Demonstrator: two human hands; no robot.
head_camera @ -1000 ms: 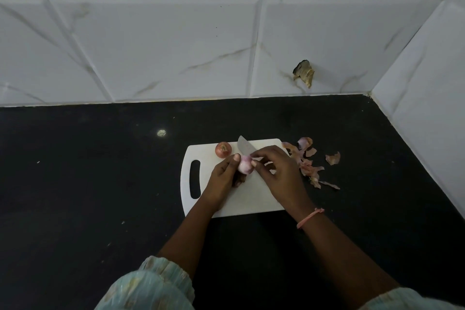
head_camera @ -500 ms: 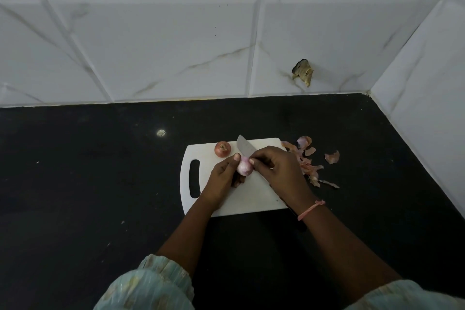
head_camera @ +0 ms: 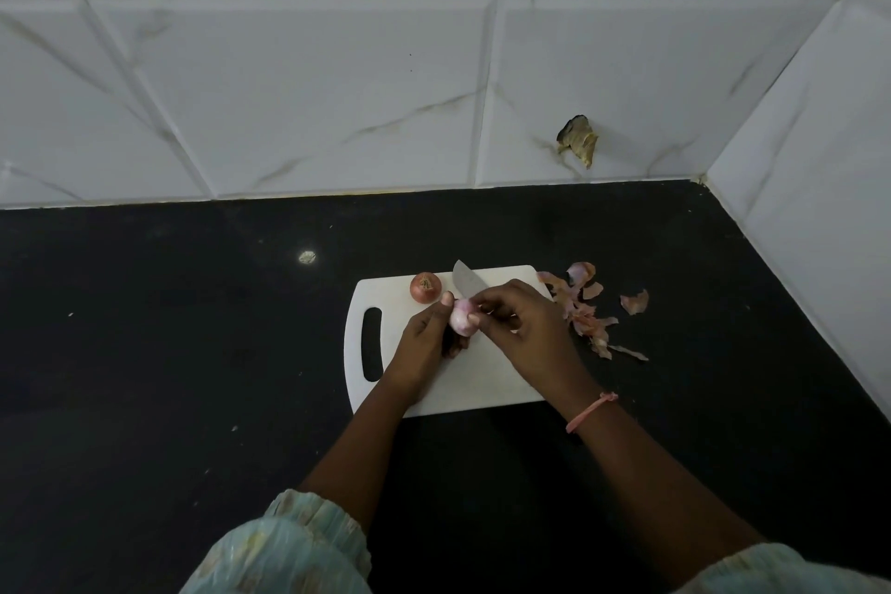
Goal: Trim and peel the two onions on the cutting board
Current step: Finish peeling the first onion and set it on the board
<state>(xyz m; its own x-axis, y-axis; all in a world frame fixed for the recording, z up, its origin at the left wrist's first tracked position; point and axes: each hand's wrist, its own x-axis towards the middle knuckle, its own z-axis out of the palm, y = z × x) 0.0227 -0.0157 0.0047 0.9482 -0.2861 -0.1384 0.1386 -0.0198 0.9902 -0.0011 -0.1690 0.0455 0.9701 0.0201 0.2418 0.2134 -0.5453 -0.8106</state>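
Peeling onion 1 (head_camera: 462,316): left hand (head_camera: 424,342) cups it, right hand (head_camera: 523,326) grips knife (head_camera: 465,280), thumb pinching skin. Onion 2 (head_camera: 425,287) unpeeled; next, strip the skin.

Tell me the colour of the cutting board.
White, with a dark handle slot; cutting board shows in the head view.

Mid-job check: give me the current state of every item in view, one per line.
Held onion: partly peeled, pale flesh showing, gripped in left hand.
Second onion: unpeeled, resting on the cutting board.
Knife: in right hand, blade pointing away, by the held onion.
Peels: loose on the countertop, right of board.
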